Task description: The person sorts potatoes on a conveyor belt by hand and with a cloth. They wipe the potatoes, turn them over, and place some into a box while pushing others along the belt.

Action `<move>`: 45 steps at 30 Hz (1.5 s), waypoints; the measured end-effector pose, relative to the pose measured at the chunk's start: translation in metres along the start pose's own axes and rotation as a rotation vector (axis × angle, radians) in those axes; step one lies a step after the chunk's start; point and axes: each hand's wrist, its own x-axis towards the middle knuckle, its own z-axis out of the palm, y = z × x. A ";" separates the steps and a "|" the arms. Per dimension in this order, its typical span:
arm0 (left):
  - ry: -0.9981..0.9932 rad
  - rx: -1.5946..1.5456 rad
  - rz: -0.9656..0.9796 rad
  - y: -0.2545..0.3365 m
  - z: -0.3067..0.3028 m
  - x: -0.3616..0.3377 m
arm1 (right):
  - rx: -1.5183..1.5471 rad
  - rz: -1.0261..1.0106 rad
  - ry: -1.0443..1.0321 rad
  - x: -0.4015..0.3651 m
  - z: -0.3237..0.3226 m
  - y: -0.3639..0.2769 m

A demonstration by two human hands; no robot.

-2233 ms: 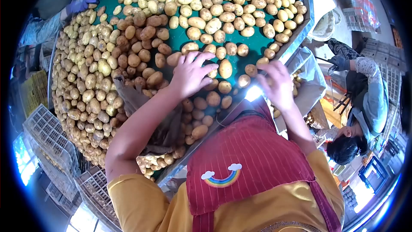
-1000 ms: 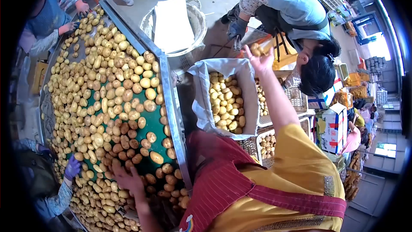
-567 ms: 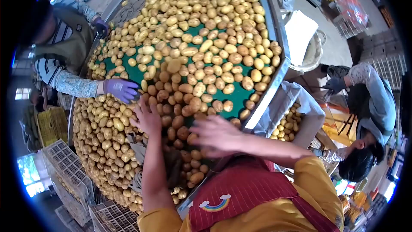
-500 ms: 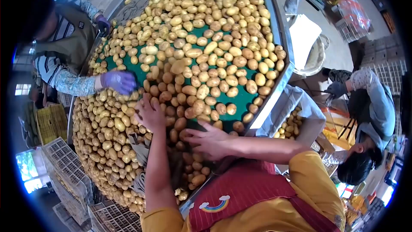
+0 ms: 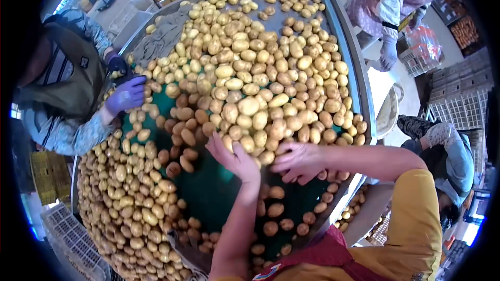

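Potatoes (image 5: 249, 106) cover the sorting table in a thick heap. My left hand (image 5: 235, 161) rests against the near side of the heap, fingers stretched out and touching potatoes. To its right, my right hand (image 5: 298, 162) has loosely bent, parted fingers against the same heap. A few potatoes lie between the two hands; neither hand is wrapped round one. Below them shows the green table surface (image 5: 200, 192), with scattered potatoes around it.
A co-worker's purple-gloved hand (image 5: 126, 95) is among potatoes at the left. Grey cloth (image 5: 161, 36) lies at the far left edge. The table's metal rim (image 5: 359, 67) runs along the right, beyond which a person's gloved hand (image 5: 388, 54) hangs near a white tub (image 5: 388, 114).
Both my hands have moved right, with potatoes heaped ahead of them and more green surface showing behind. The co-worker's purple-gloved hand has drawn back left. A person has come further into view at upper right.
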 end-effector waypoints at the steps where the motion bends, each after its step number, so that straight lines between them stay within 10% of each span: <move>1: 0.027 0.018 -0.061 0.009 0.021 0.010 | -0.167 0.009 0.006 -0.009 -0.012 0.015; 8: -0.373 -0.300 -0.187 0.031 0.116 0.130 | -0.485 0.437 0.057 -0.041 -0.088 0.131; 11: -0.770 -0.159 -0.122 0.040 0.023 0.148 | -0.580 1.043 -0.060 0.005 -0.092 0.057; 12: -0.808 -0.105 0.094 0.037 -0.026 0.140 | -0.513 1.067 0.257 0.010 -0.057 0.039; 13: -0.968 0.144 0.227 0.035 -0.136 0.108 | 0.027 1.040 0.393 0.017 -0.008 -0.019; 14: -0.972 0.418 0.250 0.044 -0.198 0.082 | -0.095 0.970 0.094 0.023 -0.007 -0.063; 20: -0.770 0.910 -0.331 0.090 -0.420 -0.098 | 0.031 0.798 0.015 0.031 0.043 -0.195; 27: -0.629 1.031 0.155 0.039 -0.454 -0.157 | 0.171 0.208 0.380 0.147 0.034 -0.254; 32: -0.347 0.491 -0.098 0.064 -0.463 -0.136 | 0.236 0.027 0.178 0.214 0.027 -0.293; 38: -0.207 0.048 -0.290 0.134 -0.529 -0.068 | 0.675 0.003 0.398 0.246 0.013 -0.280; 45: 0.046 0.895 0.239 0.070 -0.654 0.031 | 0.057 -0.091 0.996 0.238 -0.084 -0.230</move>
